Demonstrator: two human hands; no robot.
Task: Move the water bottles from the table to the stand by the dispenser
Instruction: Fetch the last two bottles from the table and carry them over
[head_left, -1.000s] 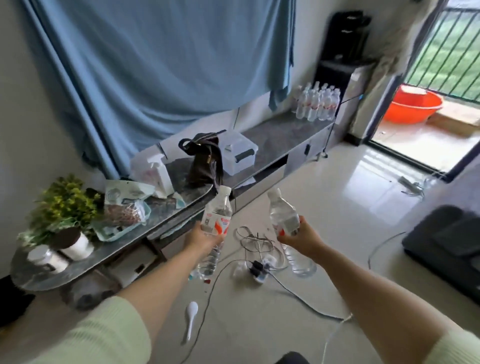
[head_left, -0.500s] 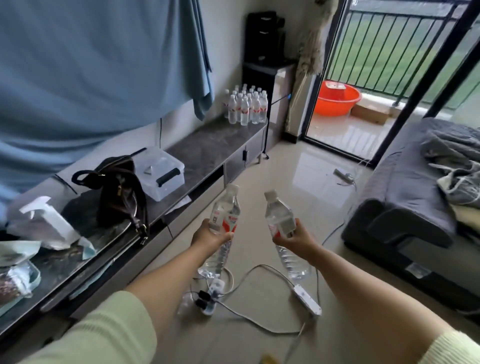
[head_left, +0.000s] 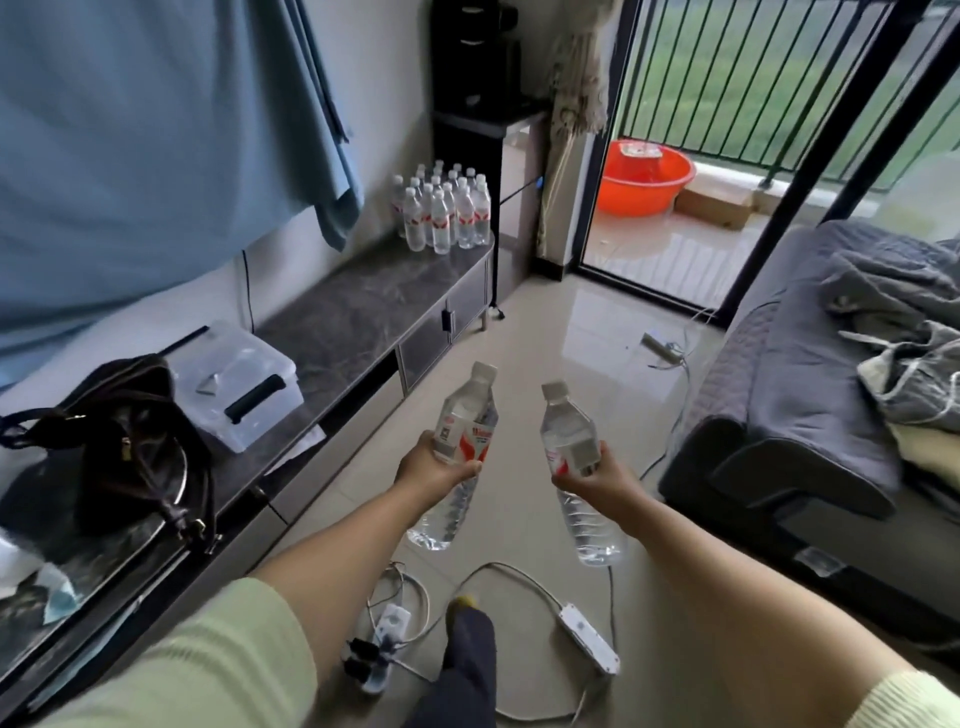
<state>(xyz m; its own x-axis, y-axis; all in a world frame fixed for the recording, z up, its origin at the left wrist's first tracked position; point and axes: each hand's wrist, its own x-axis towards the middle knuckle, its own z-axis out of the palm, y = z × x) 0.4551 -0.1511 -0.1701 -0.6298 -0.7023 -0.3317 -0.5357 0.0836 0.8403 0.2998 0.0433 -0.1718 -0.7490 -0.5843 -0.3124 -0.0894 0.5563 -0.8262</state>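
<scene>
Pale floor tiles (head_left: 519, 332) run ahead toward a dark water dispenser (head_left: 475, 83) in the far corner, and a long grey marble-topped surface (head_left: 358, 306) lines the wall up to it. At the end of that surface, right beside the dispenser, a cluster of bottles (head_left: 444, 210) with red-and-white labels stands upright and packed together; that much of the job looks done. Two more are in transit: the left hand (head_left: 434, 470) grips the left bottle (head_left: 460, 457) round its labelled middle, cap tilted away, and the right hand (head_left: 597, 480) holds the right bottle (head_left: 574, 467) the same way, both carried in the air well short of the dispenser. Between the hands and the dispenser the floor has a white power strip (head_left: 589, 644) and loose cables (head_left: 410, 587) underfoot, something to step over. Further from the dispenser, the surface carries a dark handbag (head_left: 119, 431) and a clear plastic box (head_left: 239, 384). The table the bottles come from is out of view, so I cannot tell how many remain; my guess is these two need setting down beside the cluster next.
</scene>
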